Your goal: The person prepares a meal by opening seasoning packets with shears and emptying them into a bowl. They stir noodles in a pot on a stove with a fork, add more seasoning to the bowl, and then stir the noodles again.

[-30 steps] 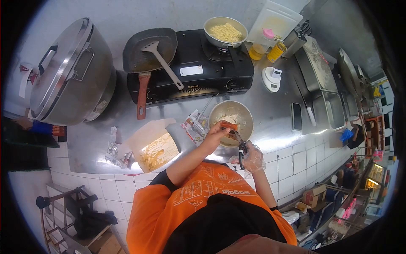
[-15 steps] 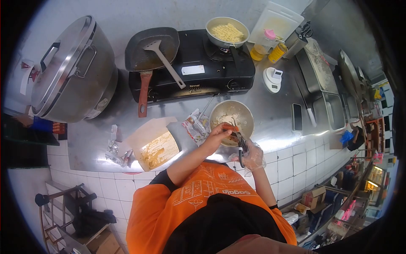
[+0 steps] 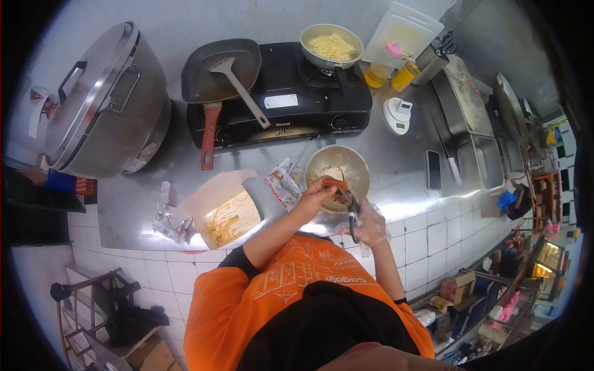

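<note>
My left hand [image 3: 316, 198] pinches a short orange-red piece of food [image 3: 335, 183], which looks like a sausage, over a metal bowl [image 3: 364, 166]. Pale crumbly food lies in the bowl, with some darker bits near its front. In a clear plastic glove, my right hand [image 3: 372, 226] is closed around black-handled scissors [image 3: 352, 219]. The scissor blades point up across the bowl, at the right end of the orange-red piece. Whether they touch it is hard to make out. A torn printed packet [image 3: 283, 185] lies left of the bowl.
Behind the bowl stands a black gas stove [image 3: 291, 111] carrying a pan of noodles [image 3: 331, 46] and a grill pan [image 3: 204, 77] with a spatula. An opened food box [image 3: 229, 222] lies to the left. A scale [image 3: 397, 117], phone [image 3: 434, 170] and knife [image 3: 455, 172] are to the right.
The scissors and my right hand have turned slightly. The orange-red piece now lies flatter in my left fingers, which stay over the bowl. The view has shifted a little.
</note>
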{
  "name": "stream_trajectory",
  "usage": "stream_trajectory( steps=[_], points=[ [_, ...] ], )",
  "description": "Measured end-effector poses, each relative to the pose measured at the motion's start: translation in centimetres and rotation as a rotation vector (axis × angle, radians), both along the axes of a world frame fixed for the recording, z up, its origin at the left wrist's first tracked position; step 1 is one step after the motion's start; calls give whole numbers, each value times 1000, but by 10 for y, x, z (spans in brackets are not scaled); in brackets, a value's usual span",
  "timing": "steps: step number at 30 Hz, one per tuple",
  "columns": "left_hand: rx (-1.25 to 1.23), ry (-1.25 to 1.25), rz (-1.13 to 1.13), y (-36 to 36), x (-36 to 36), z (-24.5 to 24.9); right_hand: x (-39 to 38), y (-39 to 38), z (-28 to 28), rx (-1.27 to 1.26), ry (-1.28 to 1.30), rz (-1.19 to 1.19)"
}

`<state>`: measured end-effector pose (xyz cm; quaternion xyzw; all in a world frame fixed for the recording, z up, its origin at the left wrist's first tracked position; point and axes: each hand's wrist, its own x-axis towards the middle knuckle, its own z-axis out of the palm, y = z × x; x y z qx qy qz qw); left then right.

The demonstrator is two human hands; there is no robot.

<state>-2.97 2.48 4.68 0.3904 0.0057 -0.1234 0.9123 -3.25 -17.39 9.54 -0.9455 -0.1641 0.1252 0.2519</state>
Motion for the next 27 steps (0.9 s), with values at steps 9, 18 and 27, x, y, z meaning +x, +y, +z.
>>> stream_trajectory(
  steps=[9,18,27],
  points=[
    [82,18,116,10,9,-1,8,-98,-46,-179,-57,-324],
    [191,11,109,6,17,-4,38,-53,6,-9,-394,-293],
    [285,46,111,0,13,6,52,15,-10,649,70,19]
  ],
)
